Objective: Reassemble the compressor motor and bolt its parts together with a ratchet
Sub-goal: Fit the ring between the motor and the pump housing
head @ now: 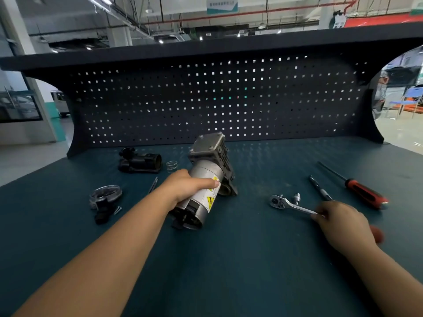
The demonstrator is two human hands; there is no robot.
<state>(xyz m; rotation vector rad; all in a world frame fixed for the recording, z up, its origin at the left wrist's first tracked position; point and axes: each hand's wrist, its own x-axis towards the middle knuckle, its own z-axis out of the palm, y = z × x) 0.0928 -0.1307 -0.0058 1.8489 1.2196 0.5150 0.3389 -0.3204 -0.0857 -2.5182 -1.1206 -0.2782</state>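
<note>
The compressor motor (206, 177), a silver cylinder with yellow warning labels and a grey cast head at its far end, lies tilted on the green bench mat. My left hand (186, 185) grips the cylinder from the left, thumb across the label. The chrome ratchet (288, 203) lies to the right with its head pointing left. My right hand (341, 219) holds the ratchet's handle, whose red end sticks out behind my hand. A small socket (296, 197) stands just behind the ratchet head.
A black housing part (139, 162) and a coil spring (172, 166) lie at the back left. A clear round cover with a black part (104, 199), screws and a thin probe (153, 184) sit left. A black extension bar (319, 188) and red-handled screwdriver (357, 187) lie right. The pegboard (217, 99) closes the back.
</note>
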